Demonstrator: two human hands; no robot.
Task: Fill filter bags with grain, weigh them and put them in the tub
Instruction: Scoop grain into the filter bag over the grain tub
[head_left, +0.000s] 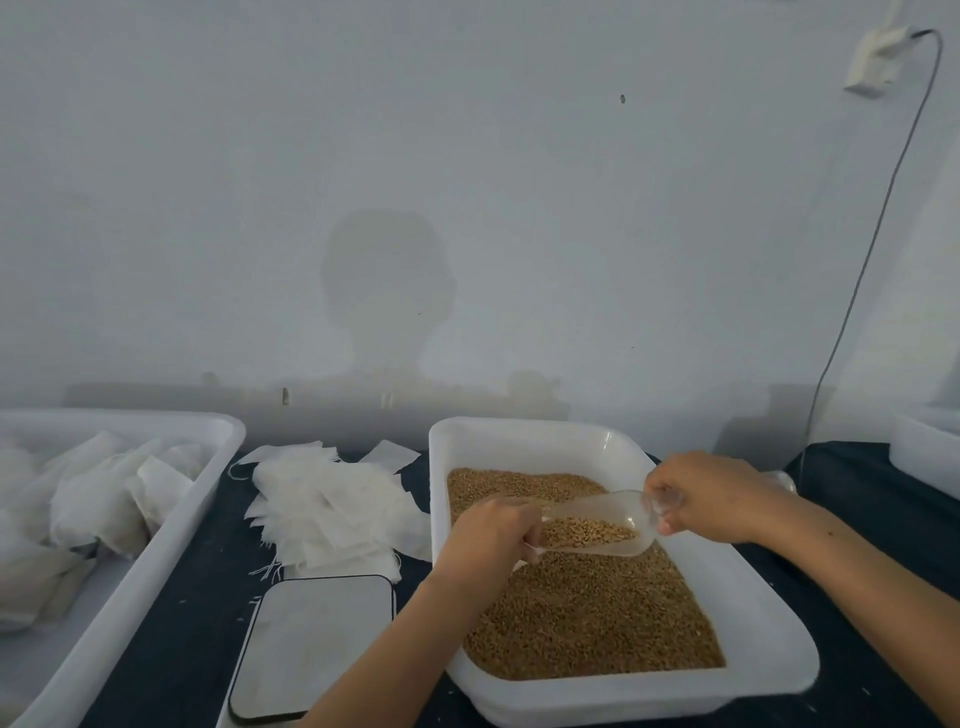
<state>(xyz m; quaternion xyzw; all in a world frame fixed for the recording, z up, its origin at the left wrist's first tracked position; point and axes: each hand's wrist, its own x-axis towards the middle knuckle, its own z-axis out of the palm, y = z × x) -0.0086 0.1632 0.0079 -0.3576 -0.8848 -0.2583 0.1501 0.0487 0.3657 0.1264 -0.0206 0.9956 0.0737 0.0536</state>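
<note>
A white tray (524, 435) holds brown grain (587, 618). Above the grain, my right hand (711, 499) grips the handle of a clear plastic scoop (597, 525) that is partly filled with grain. The scoop's open mouth points left into my left hand (488, 538). My left hand's fingers curl round a small white filter bag (531, 550), of which only a sliver shows below them. A pile of empty filter bags (327, 509) lies left of the tray. The flat grey scale (311, 644) sits in front of the pile. At far left, the white tub (171, 525) holds filled bags (93, 509).
A dark cloth (197, 597) covers the table. A second white container (924, 447) stands at the right edge. A cable (857, 270) runs down the white wall from a socket (878, 62) at upper right.
</note>
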